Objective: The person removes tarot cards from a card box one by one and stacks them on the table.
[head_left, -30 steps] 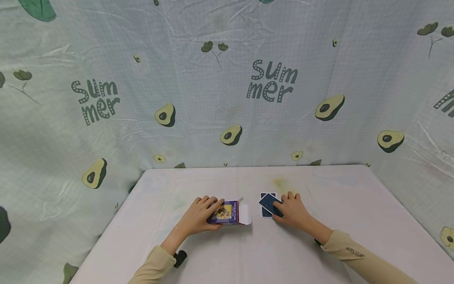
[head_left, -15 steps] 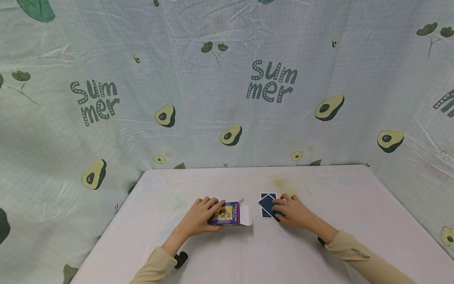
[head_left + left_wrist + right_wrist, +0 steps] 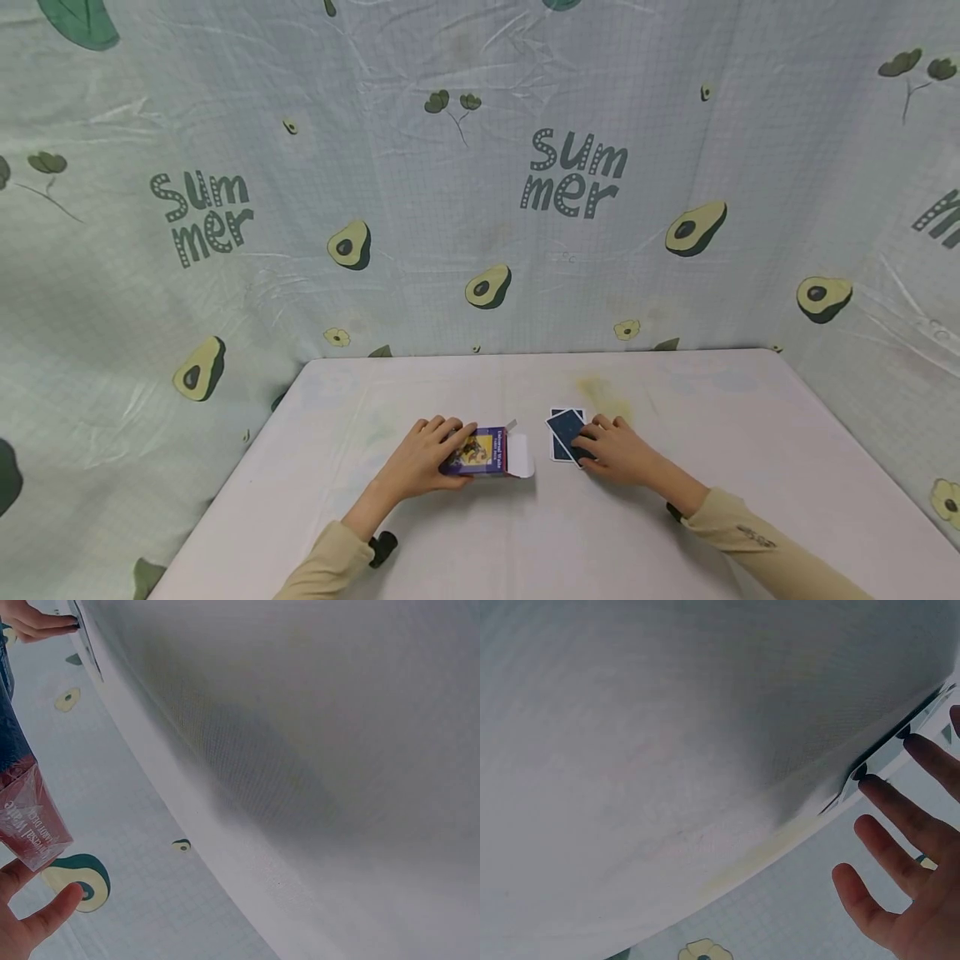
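Observation:
My left hand (image 3: 429,454) grips a purple tarot card box (image 3: 476,451) with a yellow picture, thumb on the near side and fingers over the far side. The box lies flat, its white end flap (image 3: 519,456) folded out to the right. In the left wrist view, the box's reddish end (image 3: 34,817) shows between the fingers. My right hand (image 3: 618,450) touches a blue-backed card (image 3: 564,427) with its fingertips. That card lies tilted across another blue-backed card (image 3: 557,452), partly covering it. Relaxed, spread fingers (image 3: 889,799) press on the card in the right wrist view.
Both hands work on a white-covered table (image 3: 420,383). A pale curtain (image 3: 420,183) printed with avocados and lettering surrounds it at the back and sides. A black wrist strap piece (image 3: 383,549) sits at the left wrist.
The upper card has turned clockwise, closer in line with the lower one, under my right fingertips. My right hand has shifted slightly. My left hand and the box stay almost still.

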`<state>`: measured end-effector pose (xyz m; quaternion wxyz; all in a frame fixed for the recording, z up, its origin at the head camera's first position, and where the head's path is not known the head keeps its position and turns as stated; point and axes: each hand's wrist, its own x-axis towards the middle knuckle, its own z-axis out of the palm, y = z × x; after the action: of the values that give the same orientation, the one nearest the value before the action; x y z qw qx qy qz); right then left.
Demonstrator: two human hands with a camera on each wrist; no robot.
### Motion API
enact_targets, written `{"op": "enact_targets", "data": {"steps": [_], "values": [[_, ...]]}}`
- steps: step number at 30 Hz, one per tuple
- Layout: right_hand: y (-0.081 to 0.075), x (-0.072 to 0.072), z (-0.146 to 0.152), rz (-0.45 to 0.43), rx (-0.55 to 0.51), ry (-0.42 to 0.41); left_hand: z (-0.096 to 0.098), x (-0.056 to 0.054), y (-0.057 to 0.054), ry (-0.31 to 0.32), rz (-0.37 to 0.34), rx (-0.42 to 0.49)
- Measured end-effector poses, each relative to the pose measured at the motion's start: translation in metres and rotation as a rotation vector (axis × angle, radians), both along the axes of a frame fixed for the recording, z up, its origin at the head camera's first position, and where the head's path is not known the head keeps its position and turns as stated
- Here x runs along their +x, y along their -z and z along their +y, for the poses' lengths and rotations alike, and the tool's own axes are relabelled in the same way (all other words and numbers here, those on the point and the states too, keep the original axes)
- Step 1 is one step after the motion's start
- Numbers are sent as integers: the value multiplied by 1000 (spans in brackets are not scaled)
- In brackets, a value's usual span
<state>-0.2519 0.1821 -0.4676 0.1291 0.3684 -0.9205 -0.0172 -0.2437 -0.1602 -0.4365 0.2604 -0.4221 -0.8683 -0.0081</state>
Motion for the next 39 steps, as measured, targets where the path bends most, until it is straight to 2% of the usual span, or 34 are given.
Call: {"op": "enact_targets", "data": {"steps": [16, 25, 34, 39], "values": [[-1, -5, -10, -40, 51, 36, 2, -1, 0, -1, -18, -2], [4, -8, -13, 4, 77, 27, 3, -2, 2, -2, -30, -5], [-1, -7, -14, -64, 65, 64, 3, -2, 1, 1, -30, -3], [2, -9, -14, -56, 52, 67, 4, -1, 0, 9, -16, -1]]}}
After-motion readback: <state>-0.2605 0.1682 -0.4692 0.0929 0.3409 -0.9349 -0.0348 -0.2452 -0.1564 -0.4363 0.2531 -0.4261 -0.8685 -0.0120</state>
